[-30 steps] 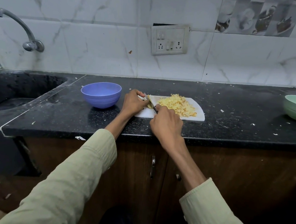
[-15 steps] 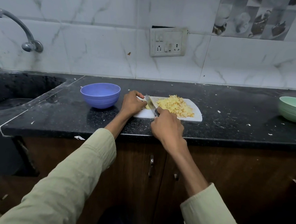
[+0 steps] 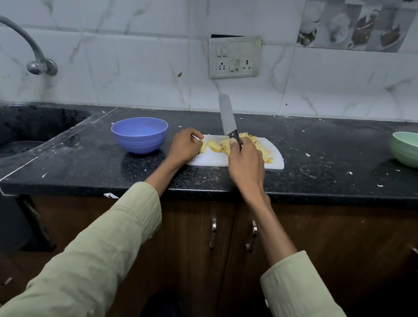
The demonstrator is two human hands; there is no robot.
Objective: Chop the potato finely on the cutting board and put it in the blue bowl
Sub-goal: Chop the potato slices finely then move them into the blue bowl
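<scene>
A: What changed in the last second?

B: The knife (image 3: 226, 117) came up. Half a second earlier the blade was down on the cutting board (image 3: 275, 160) at the potato; in this frame it stood tip-up, pointing toward the socket plate (image 3: 234, 57) in the upper centre. The right hand (image 3: 245, 161) was wrapped around the handle.

A: And the left?

B: The left hand (image 3: 184, 145) sat at the board's left end, fingers curled on a potato end piece (image 3: 203, 146) — pinching or just steadying it, I couldn't tell for certain. A freshly cut slice (image 3: 214, 146) lay just to its right, separate from it.

A: So a cut was finished.

B: That's my read: one slice off, blade lifted for the next stroke. The hands were apart, with the slice between them.

A: Where was the rest of the potato?

B: The chopped pile (image 3: 257, 146) was on the centre-right of the board, partly hidden behind the right hand. The blue bowl (image 3: 139, 134), left of the board, looked empty.

A: Progress?

B: Mostly chopped — the end piece and slice were still coarse, and nothing had been transferred yet. The green bowl (image 3: 413, 149) at the far right wasn't involved.
</scene>
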